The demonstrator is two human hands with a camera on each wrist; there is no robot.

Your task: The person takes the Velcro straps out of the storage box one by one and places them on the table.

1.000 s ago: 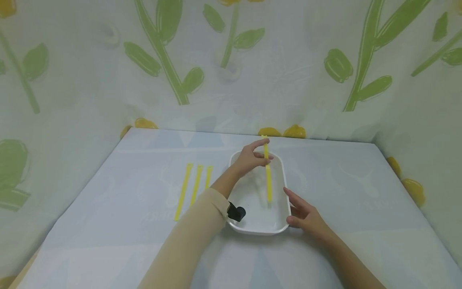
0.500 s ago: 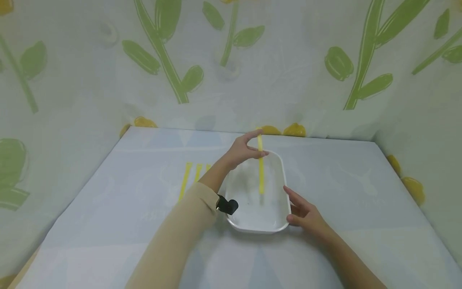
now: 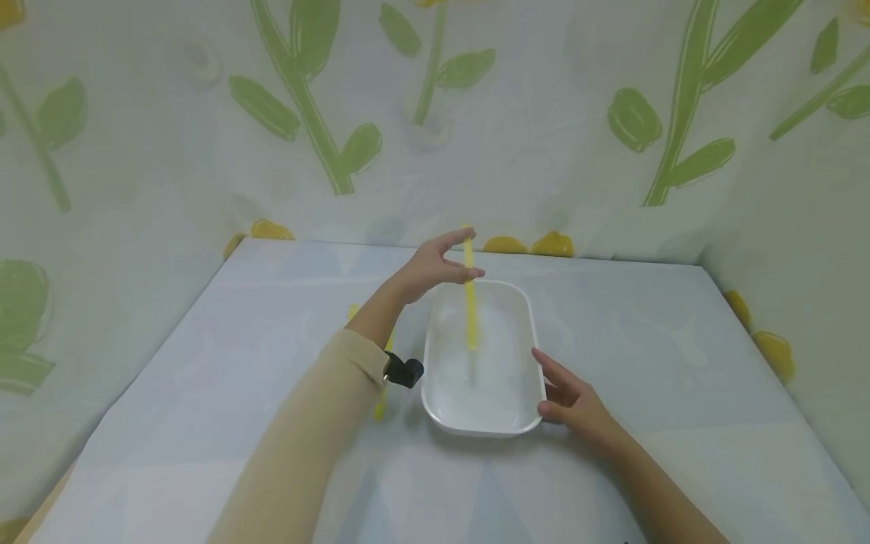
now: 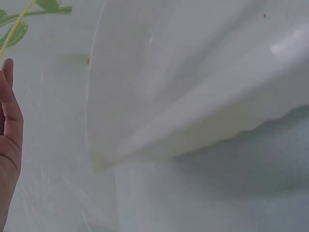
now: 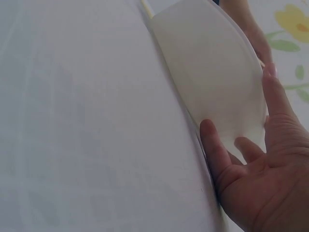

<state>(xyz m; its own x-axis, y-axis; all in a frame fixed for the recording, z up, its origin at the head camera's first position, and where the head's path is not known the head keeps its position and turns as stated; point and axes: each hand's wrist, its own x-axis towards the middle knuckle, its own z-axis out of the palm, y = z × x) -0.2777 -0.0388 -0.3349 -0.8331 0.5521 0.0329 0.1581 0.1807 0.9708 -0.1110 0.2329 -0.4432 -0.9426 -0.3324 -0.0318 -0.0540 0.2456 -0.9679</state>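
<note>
My left hand pinches one end of a flat yellow strip, which hangs down over the far part of a white tray. In the left wrist view, only a sliver of the strip shows above the left hand. My right hand holds the tray's right side, with the index finger and thumb at the rim. From the right wrist view, the right hand has bent fingers against the tray's outer wall.
More yellow strips lie on the table left of the tray, mostly hidden under the left forearm. The pale table extends on both sides. A curtain with a flower print hangs behind its far edge.
My left hand has moved left and away from me, lifting the strip higher over the tray. Its forearm now covers more of the strips on the table. The right hand stays put.
</note>
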